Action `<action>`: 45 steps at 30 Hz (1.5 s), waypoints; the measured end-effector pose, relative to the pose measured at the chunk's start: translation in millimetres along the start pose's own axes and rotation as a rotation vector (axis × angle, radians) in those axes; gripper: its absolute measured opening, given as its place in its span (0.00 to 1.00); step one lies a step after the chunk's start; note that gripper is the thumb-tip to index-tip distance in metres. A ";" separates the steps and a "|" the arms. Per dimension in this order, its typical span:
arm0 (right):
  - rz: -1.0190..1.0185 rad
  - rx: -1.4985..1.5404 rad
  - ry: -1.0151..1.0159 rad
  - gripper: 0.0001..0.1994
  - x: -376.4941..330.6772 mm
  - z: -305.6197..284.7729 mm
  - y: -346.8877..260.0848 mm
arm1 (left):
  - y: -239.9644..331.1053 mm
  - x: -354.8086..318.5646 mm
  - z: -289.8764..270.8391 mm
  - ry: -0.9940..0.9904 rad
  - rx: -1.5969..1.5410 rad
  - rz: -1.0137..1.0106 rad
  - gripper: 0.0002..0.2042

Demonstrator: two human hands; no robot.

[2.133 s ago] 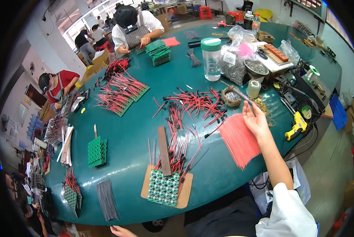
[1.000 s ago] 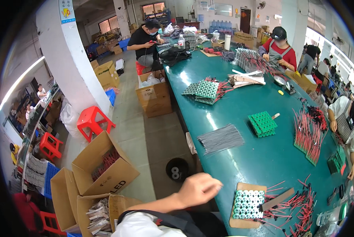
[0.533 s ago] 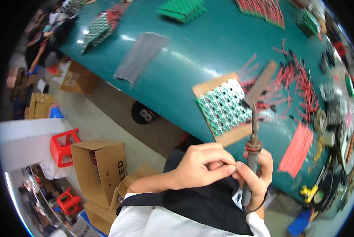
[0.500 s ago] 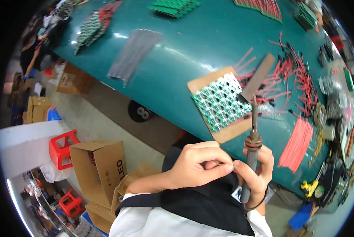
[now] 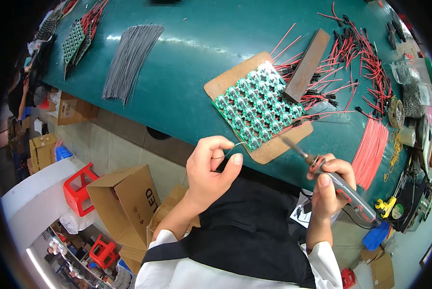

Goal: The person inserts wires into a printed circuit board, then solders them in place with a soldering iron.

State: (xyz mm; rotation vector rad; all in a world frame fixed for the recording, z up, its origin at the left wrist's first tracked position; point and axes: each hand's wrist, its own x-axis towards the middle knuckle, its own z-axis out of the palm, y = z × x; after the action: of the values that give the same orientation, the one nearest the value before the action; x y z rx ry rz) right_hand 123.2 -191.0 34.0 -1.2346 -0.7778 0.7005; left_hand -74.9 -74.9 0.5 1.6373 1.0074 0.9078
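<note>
Soldering looks in hand: the left hand [image 5: 211, 171] pinches solder wire [image 5: 236, 145] while the right hand [image 5: 327, 185] grips a soldering iron [image 5: 339, 189], both aimed at the green circuit panel [image 5: 257, 107] just beyond them, needing tip and wire to meet on a pad.
</note>
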 end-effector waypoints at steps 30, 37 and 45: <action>0.047 -0.129 -0.186 0.09 5.2 10.3 21.8 | -21.2 10.1 13.5 -0.024 0.425 0.542 0.12; -0.014 -0.181 -0.249 0.09 14.5 9.0 15.9 | -20.4 11.3 16.1 -0.041 0.465 0.568 0.13; -0.074 -0.116 -0.058 0.08 8.6 -6.4 10.9 | 1.9 20.6 11.4 -0.104 0.289 0.403 0.07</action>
State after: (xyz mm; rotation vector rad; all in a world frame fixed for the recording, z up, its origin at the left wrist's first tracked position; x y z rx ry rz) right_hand 132.8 -185.2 23.5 -1.2881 -0.9186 0.6401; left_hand -56.5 -60.3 1.6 2.1613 0.7751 0.9569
